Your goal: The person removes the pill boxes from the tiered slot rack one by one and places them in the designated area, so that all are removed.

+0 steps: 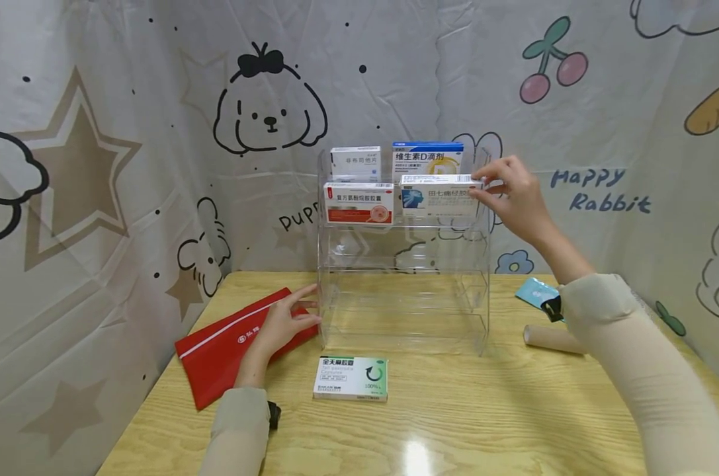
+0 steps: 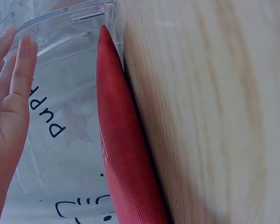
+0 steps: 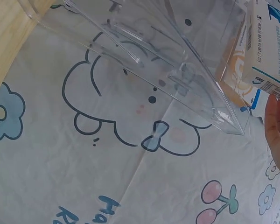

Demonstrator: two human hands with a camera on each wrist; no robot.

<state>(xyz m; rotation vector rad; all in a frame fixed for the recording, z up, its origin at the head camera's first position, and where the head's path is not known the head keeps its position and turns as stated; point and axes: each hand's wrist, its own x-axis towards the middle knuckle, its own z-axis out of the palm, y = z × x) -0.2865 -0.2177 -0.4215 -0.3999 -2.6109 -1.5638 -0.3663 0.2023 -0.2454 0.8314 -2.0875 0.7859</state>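
On rack (image 1: 481, 264) second tier, right hand (image 1: 510, 195) pinches white box (image 1: 439, 195).

The clear rack's (image 1: 403, 291) lower tiers lie open; four boxes (image 1: 359, 203) fill the upper shelves.

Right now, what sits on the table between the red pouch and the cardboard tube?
In the head view, the clear shelf rack stands between the red pouch and the cardboard tube; a green-and-white medicine box lies just in front.
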